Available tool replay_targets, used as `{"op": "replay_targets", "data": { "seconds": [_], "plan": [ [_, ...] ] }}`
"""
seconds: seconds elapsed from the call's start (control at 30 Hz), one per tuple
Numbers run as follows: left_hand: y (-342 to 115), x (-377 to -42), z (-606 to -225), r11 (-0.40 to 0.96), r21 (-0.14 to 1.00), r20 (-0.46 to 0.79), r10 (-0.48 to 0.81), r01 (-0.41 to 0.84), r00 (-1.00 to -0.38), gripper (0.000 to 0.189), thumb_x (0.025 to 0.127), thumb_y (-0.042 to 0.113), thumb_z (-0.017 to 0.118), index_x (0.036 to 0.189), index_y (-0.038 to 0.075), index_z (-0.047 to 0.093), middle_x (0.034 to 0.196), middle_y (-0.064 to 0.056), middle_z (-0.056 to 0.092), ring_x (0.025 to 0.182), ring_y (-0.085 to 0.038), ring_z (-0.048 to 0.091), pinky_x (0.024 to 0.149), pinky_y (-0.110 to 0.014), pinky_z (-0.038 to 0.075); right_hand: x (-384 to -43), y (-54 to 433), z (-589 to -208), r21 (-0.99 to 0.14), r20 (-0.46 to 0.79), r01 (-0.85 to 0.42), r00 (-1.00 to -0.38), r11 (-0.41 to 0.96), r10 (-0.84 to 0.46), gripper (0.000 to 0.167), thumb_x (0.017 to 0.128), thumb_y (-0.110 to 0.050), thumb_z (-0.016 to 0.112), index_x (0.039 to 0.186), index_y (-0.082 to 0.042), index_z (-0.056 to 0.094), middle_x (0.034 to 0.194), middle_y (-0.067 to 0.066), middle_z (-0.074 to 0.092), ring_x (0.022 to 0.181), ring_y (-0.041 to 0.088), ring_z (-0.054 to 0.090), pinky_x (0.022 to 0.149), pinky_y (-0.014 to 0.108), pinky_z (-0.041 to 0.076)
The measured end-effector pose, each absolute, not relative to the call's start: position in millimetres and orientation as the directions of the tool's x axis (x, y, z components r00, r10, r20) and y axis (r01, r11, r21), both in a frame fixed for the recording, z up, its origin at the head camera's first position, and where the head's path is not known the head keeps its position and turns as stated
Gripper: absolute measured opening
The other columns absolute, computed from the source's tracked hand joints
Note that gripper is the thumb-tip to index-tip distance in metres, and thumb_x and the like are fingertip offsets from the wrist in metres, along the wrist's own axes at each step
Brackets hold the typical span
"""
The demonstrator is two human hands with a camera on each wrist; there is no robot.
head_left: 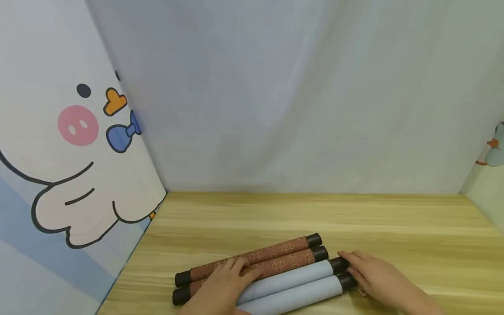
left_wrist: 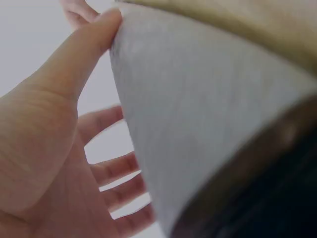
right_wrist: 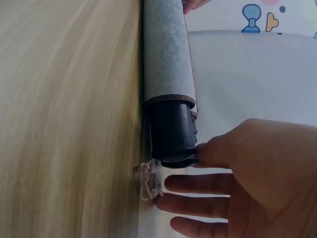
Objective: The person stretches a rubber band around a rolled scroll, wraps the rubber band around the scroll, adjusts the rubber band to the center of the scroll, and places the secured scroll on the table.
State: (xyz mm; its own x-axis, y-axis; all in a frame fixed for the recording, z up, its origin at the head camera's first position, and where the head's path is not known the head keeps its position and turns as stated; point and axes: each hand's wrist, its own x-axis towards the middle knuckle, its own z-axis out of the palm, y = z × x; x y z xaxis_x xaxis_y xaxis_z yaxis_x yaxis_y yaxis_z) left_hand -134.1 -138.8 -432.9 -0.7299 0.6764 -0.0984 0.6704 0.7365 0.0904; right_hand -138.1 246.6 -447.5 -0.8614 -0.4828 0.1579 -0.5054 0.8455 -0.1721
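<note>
Four rolled scrolls lie side by side, slanting across the wood-grain table. The two far ones, such as the farthest brown scroll point(head_left: 275, 250), carry a gold pattern; the two near ones, such as the nearest pale blue scroll point(head_left: 295, 299), are light. All show black end knobs. My left hand point(head_left: 226, 284) rests across their left part, fingers on the brown scrolls. In the left wrist view its thumb point(left_wrist: 89, 49) touches a pale scroll's edge, fingers spread beside it. My right hand point(head_left: 379, 278) touches the right black knobs point(right_wrist: 173, 131) of the blue scrolls, its fingers extended beyond them.
A pale tied cord point(right_wrist: 148, 181) hangs by the knob near my right fingers. The table point(head_left: 425, 232) runs back to a plain light curtain point(head_left: 295, 109). At the left stands a cloth wall point(head_left: 39, 87) with a cartoon print.
</note>
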Motion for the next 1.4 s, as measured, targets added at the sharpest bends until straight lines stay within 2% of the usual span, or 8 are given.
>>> {"op": "replay_targets", "data": {
  "seconds": [0.1, 0.2, 0.33, 0.47, 0.63, 0.97, 1.17, 1.4],
  "plan": [
    [-136.8, -129.2, -435.3, 0.717, 0.034, -0.056, 0.697, 0.696, -0.715, 0.073, 0.080, 0.070, 0.063, 0.142, 0.034, 0.049, 0.126, 0.000, 0.049, 0.101, -0.013, 0.046, 0.075, -0.032, 0.046, -137.9, 246.6, -446.9, -0.184, 0.143, -0.501, -0.865, 0.846, -0.481, 0.040, 0.094, -0.015, 0.063, 0.133, -0.008, 0.059, 0.110, -0.004, 0.067, 0.085, 0.002, 0.061, 0.075, 0.035, 0.057],
    [-131.8, -120.4, -442.9, 0.707, -0.045, 0.035, 0.707, 0.706, -0.706, 0.061, 0.088, 0.066, 0.055, 0.133, 0.024, 0.057, 0.115, 0.001, 0.052, 0.087, -0.009, 0.040, 0.069, -0.024, 0.040, -136.2, 247.9, -447.2, -0.196, 0.116, -0.474, -0.880, 0.858, -0.460, 0.044, 0.092, -0.013, 0.065, 0.135, -0.007, 0.058, 0.110, -0.003, 0.068, 0.087, 0.006, 0.064, 0.076, 0.035, 0.058],
    [-128.2, -110.9, -450.6, 0.724, -0.097, 0.125, 0.690, 0.683, -0.713, 0.044, 0.097, 0.052, 0.051, 0.118, 0.015, 0.061, 0.106, 0.000, 0.054, 0.082, -0.009, 0.044, 0.064, -0.019, 0.045, -134.5, 250.4, -449.4, -0.198, 0.094, -0.444, -0.896, 0.874, -0.434, 0.042, 0.086, -0.013, 0.071, 0.127, -0.009, 0.062, 0.097, -0.010, 0.067, 0.081, 0.004, 0.061, 0.073, 0.032, 0.056],
    [-130.2, -107.7, -446.9, 0.760, -0.056, 0.036, 0.650, 0.648, -0.759, 0.059, 0.092, 0.066, 0.051, 0.119, 0.014, 0.059, 0.107, -0.001, 0.055, 0.087, -0.012, 0.050, 0.066, -0.023, 0.049, -134.8, 251.3, -450.3, -0.230, 0.081, -0.414, -0.910, 0.881, -0.406, 0.020, 0.082, -0.011, 0.073, 0.097, -0.019, 0.064, 0.072, -0.018, 0.054, 0.065, -0.002, 0.046, 0.057, 0.024, 0.044],
    [-129.8, -106.7, -441.6, 0.772, 0.023, -0.072, 0.635, 0.635, -0.769, 0.078, 0.083, 0.077, 0.052, 0.126, 0.011, 0.055, 0.111, -0.004, 0.058, 0.092, -0.015, 0.056, 0.069, -0.027, 0.053, -134.1, 251.0, -448.1, -0.233, 0.086, -0.401, -0.916, 0.886, -0.392, 0.025, 0.079, -0.011, 0.074, 0.075, -0.026, 0.054, 0.063, -0.018, 0.046, 0.058, -0.002, 0.037, 0.052, 0.019, 0.033],
    [-129.4, -112.2, -435.0, 0.873, 0.137, -0.238, 0.487, 0.468, -0.840, 0.078, 0.078, 0.056, 0.076, 0.140, 0.014, 0.051, 0.128, -0.006, 0.059, 0.104, -0.026, 0.063, 0.073, -0.038, 0.057, -131.5, 257.1, -441.3, -0.348, 0.016, -0.467, -0.870, 0.813, -0.492, 0.028, 0.065, -0.017, 0.083, 0.065, -0.028, 0.057, 0.069, -0.017, 0.048, 0.062, -0.006, 0.039, 0.055, 0.019, 0.035],
    [-135.2, -116.6, -430.3, 0.899, 0.118, -0.245, 0.438, 0.422, -0.865, 0.080, 0.077, 0.054, 0.078, 0.141, 0.014, 0.051, 0.131, -0.007, 0.059, 0.113, -0.028, 0.061, 0.081, -0.043, 0.056, -130.5, 251.3, -435.7, -0.326, 0.098, -0.386, -0.922, 0.863, -0.376, 0.027, 0.074, -0.013, 0.080, 0.070, -0.026, 0.057, 0.071, -0.016, 0.051, 0.063, -0.005, 0.041, 0.055, 0.019, 0.038],
    [-111.7, -113.0, -405.7, 0.844, 0.090, -0.108, 0.536, 0.529, -0.837, 0.070, 0.084, 0.055, 0.071, 0.139, 0.017, 0.054, 0.132, -0.001, 0.059, 0.119, -0.022, 0.058, 0.094, -0.042, 0.054, -128.8, 232.4, -411.4, -0.451, 0.254, -0.398, -0.915, 0.799, -0.313, 0.019, 0.080, -0.010, 0.078, 0.082, -0.023, 0.064, 0.072, -0.019, 0.060, 0.066, -0.009, 0.049, 0.057, 0.018, 0.045]
  ]
}}
